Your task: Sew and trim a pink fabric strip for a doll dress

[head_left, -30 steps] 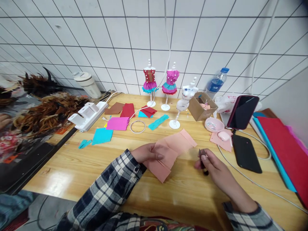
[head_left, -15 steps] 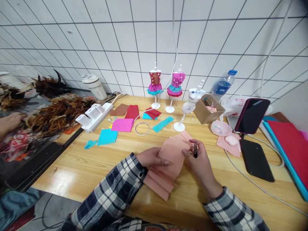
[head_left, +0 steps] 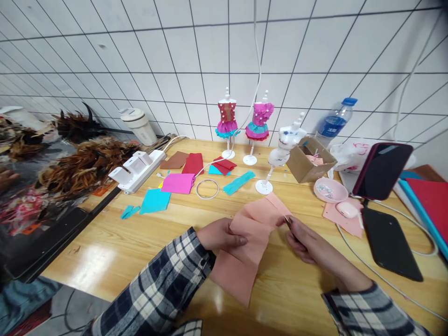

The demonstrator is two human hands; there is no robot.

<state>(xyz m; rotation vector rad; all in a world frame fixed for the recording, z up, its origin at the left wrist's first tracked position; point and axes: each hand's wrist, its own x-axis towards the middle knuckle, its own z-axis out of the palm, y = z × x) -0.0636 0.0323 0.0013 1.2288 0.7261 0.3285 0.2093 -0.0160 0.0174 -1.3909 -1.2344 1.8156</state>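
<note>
My left hand [head_left: 224, 235] is closed on a salmon-pink crepe-like sheet [head_left: 254, 238], thumb on top and fingers beneath. The sheet is loosely folded, its lower end hanging toward the table's front edge. At its upper right edge, my right hand [head_left: 301, 238] grips a small dark tool [head_left: 292, 227] with a shiny metal tip; the fingers hide most of it. The tip is at the sheet's edge, and I cannot tell whether it touches. Just beyond the sheet stands a bare white mini dress form [head_left: 279, 156] on a round base.
Two dressed mini forms [head_left: 227, 119] stand by the tiled wall. Turquoise [head_left: 155, 201], magenta [head_left: 178, 183] and red pieces lie left, near a metal ring [head_left: 207, 189]. Rightward are a cardboard box [head_left: 308, 161], pink bowl [head_left: 331, 190] and black phone [head_left: 392, 242]. Feathers [head_left: 91, 165] lie far left.
My right hand has turned and moved a little right, bringing the tool's tip to the sheet's edge. The sheet's lower folds have opened out. The view has shifted slightly.
</note>
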